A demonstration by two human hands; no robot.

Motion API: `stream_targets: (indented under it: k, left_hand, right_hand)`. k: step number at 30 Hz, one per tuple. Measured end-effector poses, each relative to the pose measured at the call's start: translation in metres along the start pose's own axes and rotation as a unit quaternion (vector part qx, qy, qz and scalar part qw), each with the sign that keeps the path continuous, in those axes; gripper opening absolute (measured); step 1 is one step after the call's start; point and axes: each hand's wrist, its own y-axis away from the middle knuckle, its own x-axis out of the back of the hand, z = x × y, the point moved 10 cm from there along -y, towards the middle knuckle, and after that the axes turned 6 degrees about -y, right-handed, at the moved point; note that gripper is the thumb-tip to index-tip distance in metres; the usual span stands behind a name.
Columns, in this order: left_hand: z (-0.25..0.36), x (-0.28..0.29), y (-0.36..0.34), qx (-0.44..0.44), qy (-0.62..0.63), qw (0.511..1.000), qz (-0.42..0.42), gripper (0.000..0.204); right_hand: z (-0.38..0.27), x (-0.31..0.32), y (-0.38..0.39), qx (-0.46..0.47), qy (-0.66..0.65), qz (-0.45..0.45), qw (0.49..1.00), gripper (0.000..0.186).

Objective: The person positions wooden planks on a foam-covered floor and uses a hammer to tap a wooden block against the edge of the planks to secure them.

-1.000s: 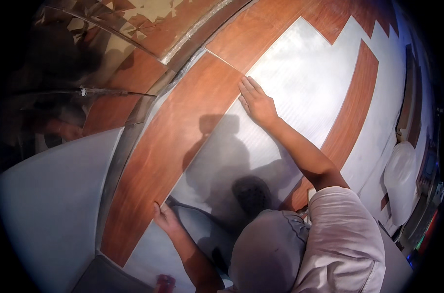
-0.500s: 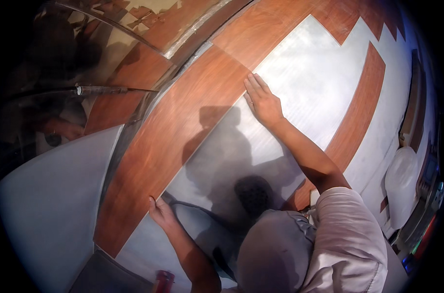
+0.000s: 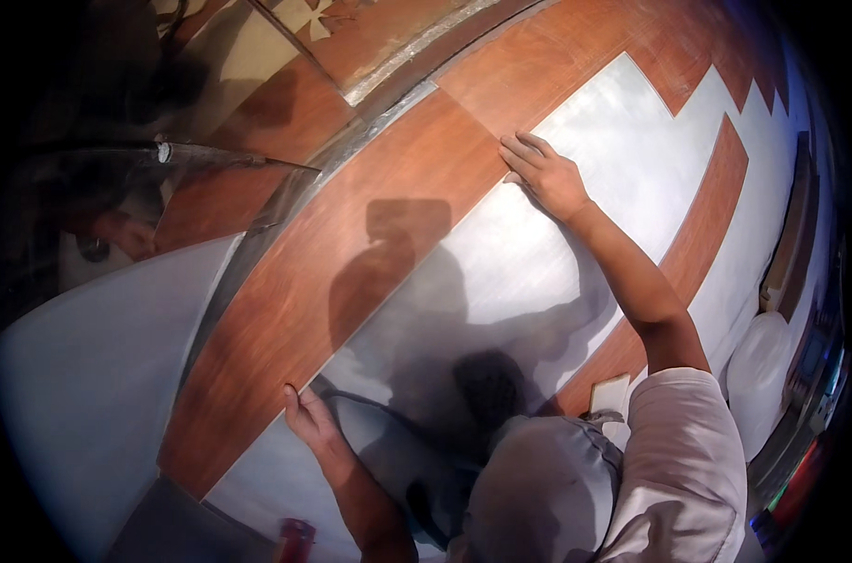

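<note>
Head view shows a long reddish-brown wooden floor plank [image 3: 351, 281] lying flat on the pale grey underlay sheet [image 3: 501, 272], slanting from the near left up to the far middle, with more brown planks [image 3: 716, 216] already laid beyond. It looks long, thin and stiff, a bit bendy in the middle and smooth on top, so I think holding it near both ends along its edge works best. Left hand [image 3: 306, 422] curls its fingers on the plank's near edge, and right hand [image 3: 546, 174] lies flat and open, fingers pressing the far end.
</note>
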Motion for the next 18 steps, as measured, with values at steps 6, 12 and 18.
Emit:
stream_targets:
  k: [6, 12, 18]
  left_hand:
    - [0.0, 0.006, -0.004, 0.009, 0.009, 1.0, -0.005, 0.052]
    - [0.004, -0.003, -0.007, -0.013, -0.018, 1.0, 0.014, 0.057]
    - [0.006, -0.017, -0.006, -0.011, -0.01, 1.0, -0.009, 0.057]
  right_hand:
    - [0.004, -0.007, -0.007, -0.019, -0.006, 0.007, 1.0, 0.044]
    - [0.005, -0.005, -0.01, -0.016, -0.008, 0.008, 1.0, 0.045]
    - [0.005, -0.005, -0.014, -0.023, -0.011, 0.015, 1.0, 0.044]
